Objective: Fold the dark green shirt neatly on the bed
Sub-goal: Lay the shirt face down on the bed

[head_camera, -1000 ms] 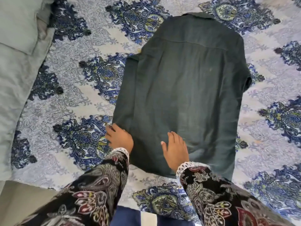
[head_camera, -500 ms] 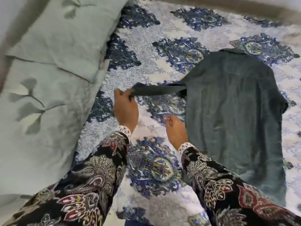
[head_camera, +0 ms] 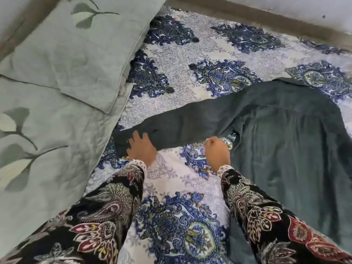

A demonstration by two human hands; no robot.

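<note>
The dark green shirt (head_camera: 297, 149) lies back up on the patterned bedspread (head_camera: 171, 73), filling the right side of the view. Its left sleeve (head_camera: 190, 122) stretches out to the left across the bed. My left hand (head_camera: 141, 147) rests on the cuff end of that sleeve, fingers spread flat on the cloth. My right hand (head_camera: 217, 149) is curled at the sleeve's lower edge near the underarm and pinches the fabric there. The shirt's lower hem is hidden behind my right forearm.
Two pale green pillows with a leaf print (head_camera: 76, 46) (head_camera: 38, 149) lie along the left, close to the sleeve's cuff. The bed's far edge and a wall base (head_camera: 266, 20) run across the top right.
Both hands left the shirt's lower hem and went up to the left sleeve. That sleeve has been drawn out to the left and now lies wider and flatter on the bed.
</note>
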